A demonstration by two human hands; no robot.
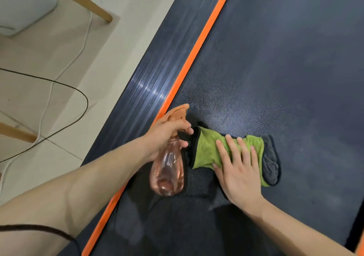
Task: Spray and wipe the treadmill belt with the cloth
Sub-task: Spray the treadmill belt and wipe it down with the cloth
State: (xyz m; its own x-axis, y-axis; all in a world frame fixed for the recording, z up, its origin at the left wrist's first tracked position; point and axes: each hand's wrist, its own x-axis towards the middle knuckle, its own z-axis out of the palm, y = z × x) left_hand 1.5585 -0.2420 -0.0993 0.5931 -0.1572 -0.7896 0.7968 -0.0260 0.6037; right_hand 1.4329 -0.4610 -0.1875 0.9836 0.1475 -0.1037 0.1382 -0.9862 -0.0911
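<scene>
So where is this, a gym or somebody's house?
Most likely a room in a home, though I can't be sure. The treadmill belt sits on a pale tiled floor, with wooden furniture legs and loose cables right beside it.

— Was there any writing to read on the spray bottle or the cloth?
— None. No label, brand or number was legible on either, nor on the treadmill belt or the orange strip beside it.
</scene>
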